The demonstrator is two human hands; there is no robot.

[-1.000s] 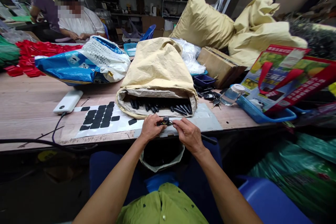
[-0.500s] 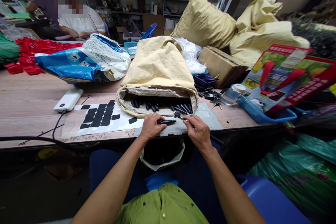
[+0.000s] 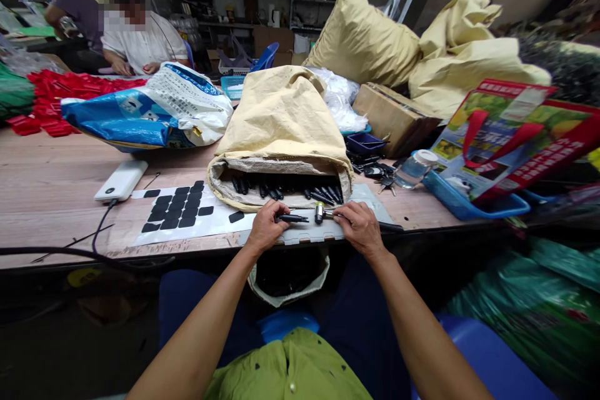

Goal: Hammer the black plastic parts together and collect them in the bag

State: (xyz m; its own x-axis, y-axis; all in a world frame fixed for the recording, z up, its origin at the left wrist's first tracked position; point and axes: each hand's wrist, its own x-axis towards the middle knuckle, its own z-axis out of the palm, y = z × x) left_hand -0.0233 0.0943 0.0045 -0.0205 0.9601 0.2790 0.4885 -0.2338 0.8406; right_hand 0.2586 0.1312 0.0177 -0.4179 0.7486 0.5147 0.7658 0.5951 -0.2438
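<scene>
My left hand (image 3: 268, 223) is closed round a slim black pen-shaped piece (image 3: 294, 218), whose tip points right. In my right hand (image 3: 360, 225) is a small hammer (image 3: 319, 212) with a shiny metal head and a yellowish face. Its head is just right of the black piece, apart from it, and its black handle runs out to the right past my hand. Both hands are over a grey board (image 3: 307, 235) at the table's front edge. Right behind them lies a cream sack (image 3: 285, 119), its open mouth full of similar black pieces (image 3: 323, 192).
Black square stickers (image 3: 175, 206) on a white sheet and a white power bank (image 3: 122, 180) lie to the left. A blue-and-white bag (image 3: 150, 106) stands behind them. Keys, a jar (image 3: 416, 169) and a blue tray (image 3: 469, 206) are on the right. An open bag hangs below the edge.
My right hand has turned the hammer so its metal head and yellowish face show and its handle lies flatter. The black piece in my left hand has shifted slightly left.
</scene>
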